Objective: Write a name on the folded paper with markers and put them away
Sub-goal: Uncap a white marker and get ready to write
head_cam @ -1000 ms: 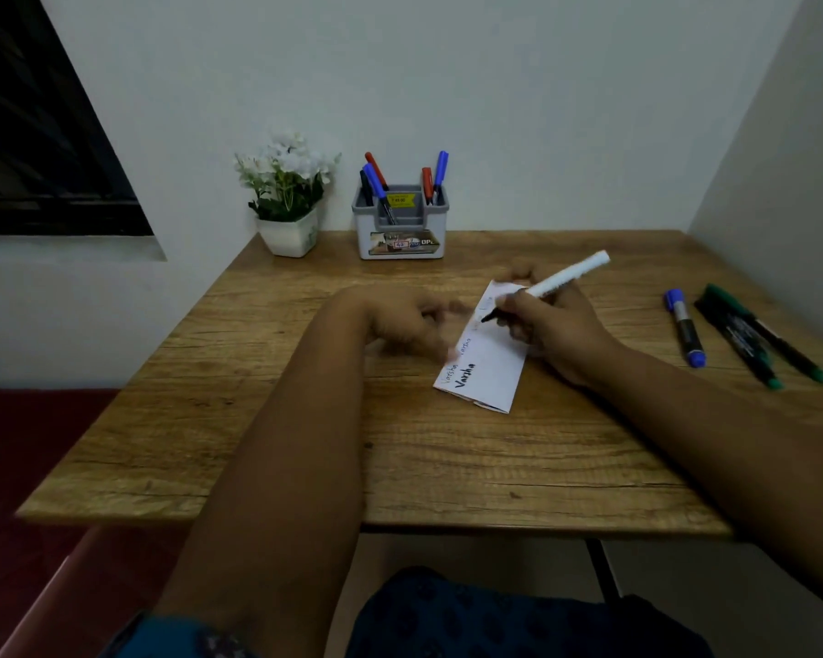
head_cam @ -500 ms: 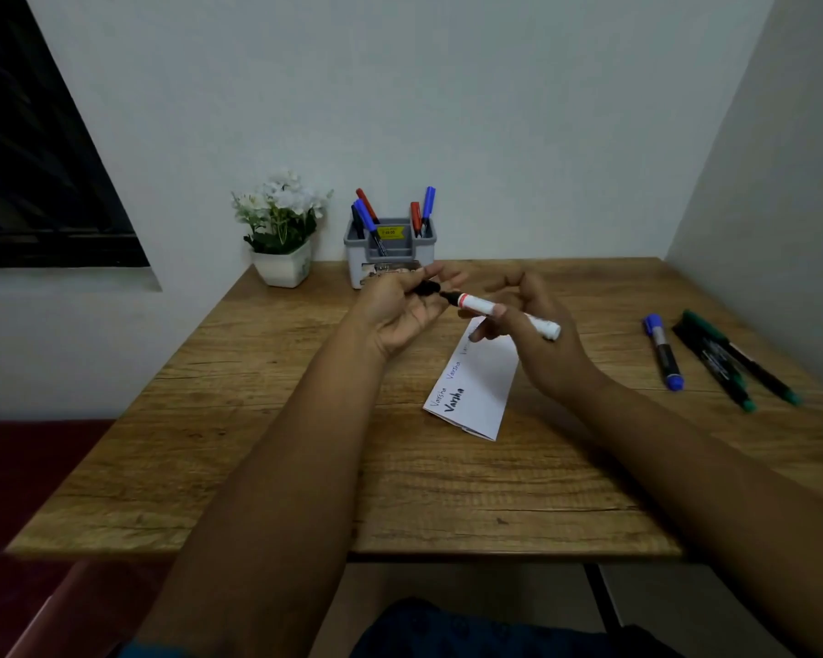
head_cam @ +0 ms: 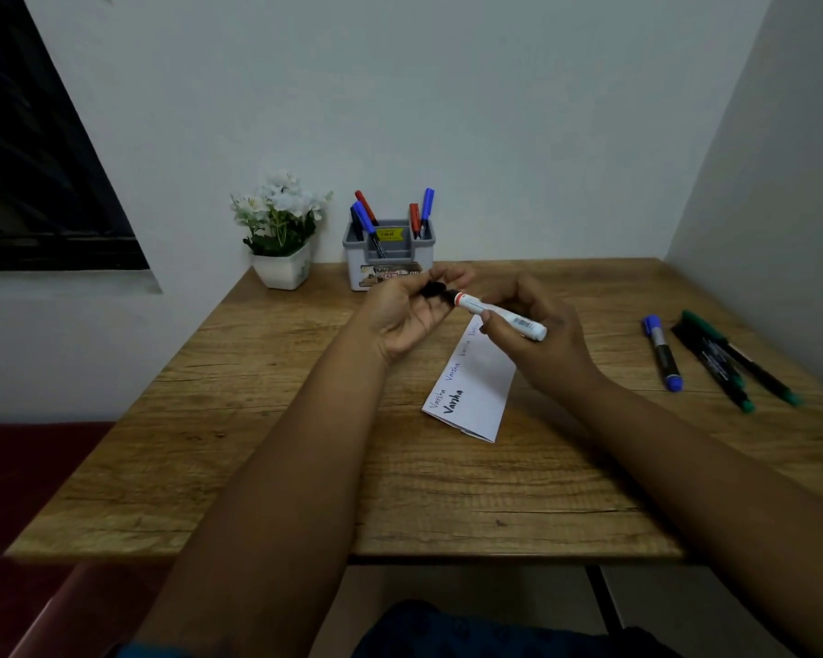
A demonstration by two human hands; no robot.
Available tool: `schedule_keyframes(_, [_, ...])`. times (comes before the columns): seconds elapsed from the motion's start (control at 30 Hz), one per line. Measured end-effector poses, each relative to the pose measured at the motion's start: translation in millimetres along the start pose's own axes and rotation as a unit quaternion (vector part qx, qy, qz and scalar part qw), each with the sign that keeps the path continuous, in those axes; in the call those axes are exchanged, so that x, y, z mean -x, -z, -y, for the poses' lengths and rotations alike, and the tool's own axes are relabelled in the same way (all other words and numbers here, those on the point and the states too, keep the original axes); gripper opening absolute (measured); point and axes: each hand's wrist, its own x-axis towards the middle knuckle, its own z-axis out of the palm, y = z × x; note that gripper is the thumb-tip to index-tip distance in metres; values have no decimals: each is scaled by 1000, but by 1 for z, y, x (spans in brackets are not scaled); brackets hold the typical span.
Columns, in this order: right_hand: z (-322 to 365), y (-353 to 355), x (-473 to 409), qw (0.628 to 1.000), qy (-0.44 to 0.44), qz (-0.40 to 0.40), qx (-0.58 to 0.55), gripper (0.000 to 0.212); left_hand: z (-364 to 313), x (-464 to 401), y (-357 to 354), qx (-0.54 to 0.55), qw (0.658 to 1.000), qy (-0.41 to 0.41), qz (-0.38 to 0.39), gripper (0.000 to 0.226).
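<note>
Both hands are raised above the middle of the table [head_cam: 276, 467]. The right hand [head_cam: 538, 339] grips the white barrel of a marker [head_cam: 500, 316] between thumb and fingers, the marker lying almost level. The left hand [head_cam: 409, 311], palm up, closes its fingers on the black cap [head_cam: 434, 292] at the marker's left end; whether the cap is fully seated is hard to tell. The folded paper [head_cam: 476, 391] lies flat below the hands, names written along its left edge. At the far edge, a grey holder [head_cam: 390, 258] has red and blue markers standing in it.
</note>
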Motion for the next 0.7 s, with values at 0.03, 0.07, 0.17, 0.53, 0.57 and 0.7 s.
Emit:
schedule_keyframes(0.03, [0, 0, 0, 1000, 9, 1, 8, 20, 1, 0, -1, -3, 1000, 0, 0, 26])
schedule_keyframes(0.07, [1, -1, 0, 1000, 17, 0, 14, 21, 1, 0, -2, -6, 1000, -1, 1, 26])
schedule_keyframes(0.17, [0, -1, -1, 999, 35, -6, 27, 31, 4, 0, -4, -38, 999, -5, 8, 25])
schedule_keyframes(0.53, [-6, -17, -5, 996, -8, -61, -72, 10, 13, -5, -13, -80, 994, -64, 22, 22])
schedule_keyframes(0.57, [-4, -20, -6, 992, -40, -61, -103, 11, 13, -5, -11, -89, 993, -75, 2, 22])
schedule_keyframes(0.7, [0, -29, -25, 987, -131, 0, -90, 23, 1, -16, 1, -140, 972, -160, -100, 16])
